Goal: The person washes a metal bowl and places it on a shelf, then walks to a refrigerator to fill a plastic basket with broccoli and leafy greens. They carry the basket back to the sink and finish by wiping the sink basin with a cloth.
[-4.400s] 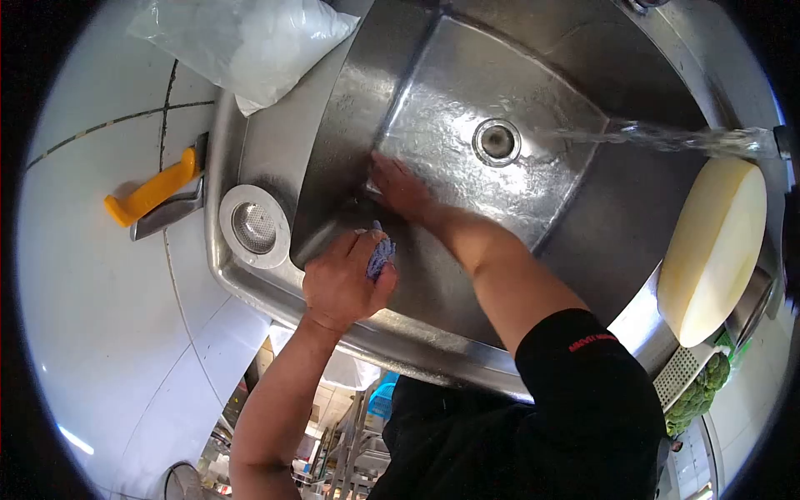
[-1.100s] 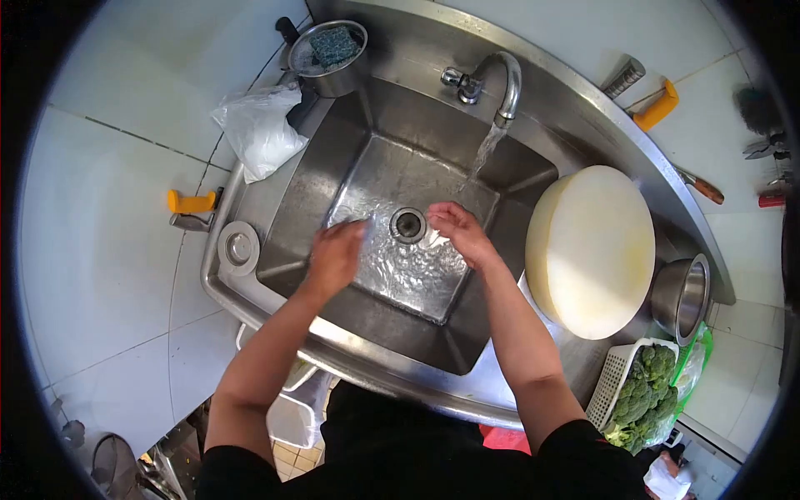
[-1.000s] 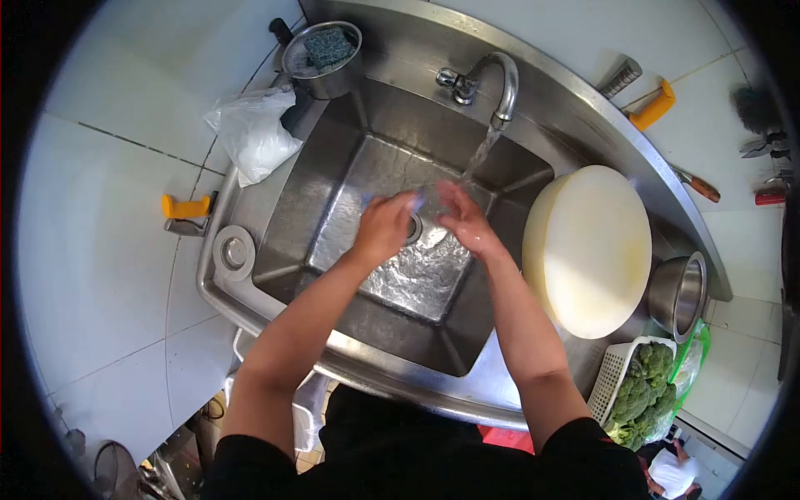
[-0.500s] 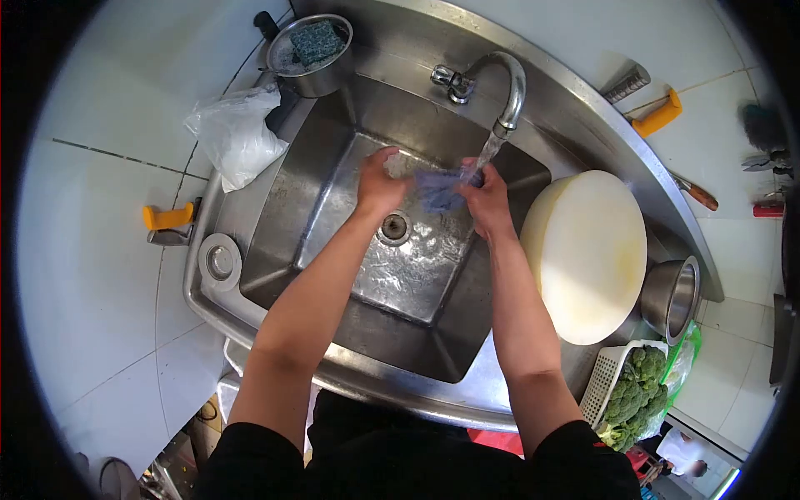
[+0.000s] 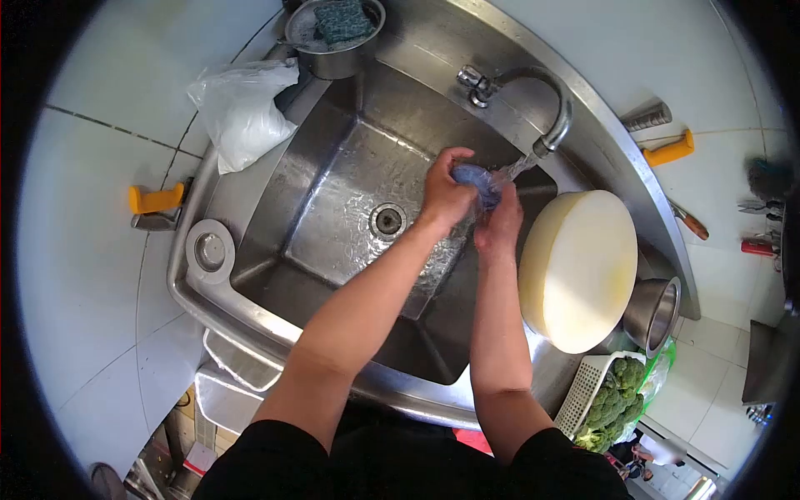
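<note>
Running water from the curved faucet [image 5: 560,117] falls over a small, limp bluish-purple cloth [image 5: 477,179] above the sink. My left hand [image 5: 448,190] is closed on the cloth's left side, its thumb and fingers bent around it. My right hand [image 5: 502,221] grips the lower right side, right under the stream. Parts of the cloth are hidden by the fingers and the water. Below and left of my hands lies the drain [image 5: 388,220] in the wet steel sink [image 5: 325,212].
A thick round white chopping block [image 5: 587,271] stands on the right rim, beside a steel bowl [image 5: 652,315] and a white basket [image 5: 581,396] of broccoli [image 5: 612,396]. At upper left are a pot [image 5: 337,60] with a scouring pad [image 5: 343,21] and a white plastic bag [image 5: 250,125].
My left hand has moved right and closed on the cloth, which it was beside before. The cloth, spread out earlier, is now bunched between both hands. The camera view has shifted.
</note>
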